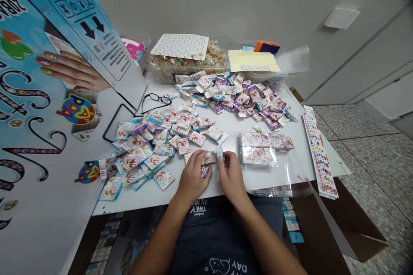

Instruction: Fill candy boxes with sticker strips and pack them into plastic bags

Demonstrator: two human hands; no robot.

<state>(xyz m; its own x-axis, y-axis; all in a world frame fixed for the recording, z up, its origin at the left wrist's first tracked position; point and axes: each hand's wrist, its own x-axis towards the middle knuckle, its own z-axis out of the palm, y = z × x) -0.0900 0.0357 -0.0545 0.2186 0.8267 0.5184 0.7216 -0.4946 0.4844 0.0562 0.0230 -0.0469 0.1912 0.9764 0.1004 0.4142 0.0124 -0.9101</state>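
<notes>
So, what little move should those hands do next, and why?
Maybe bring the printed box in the right hand up against the second printed box at the left hand. The two are already close, and the neat rows of boxes over on the right sit side by side, so lining these up seems sensible. That's just my guess.

Both forearms reach forward and converge. The left hand (195, 174) curls, fingers bent; the right hand (231, 175) pinches close beside it.
</notes>
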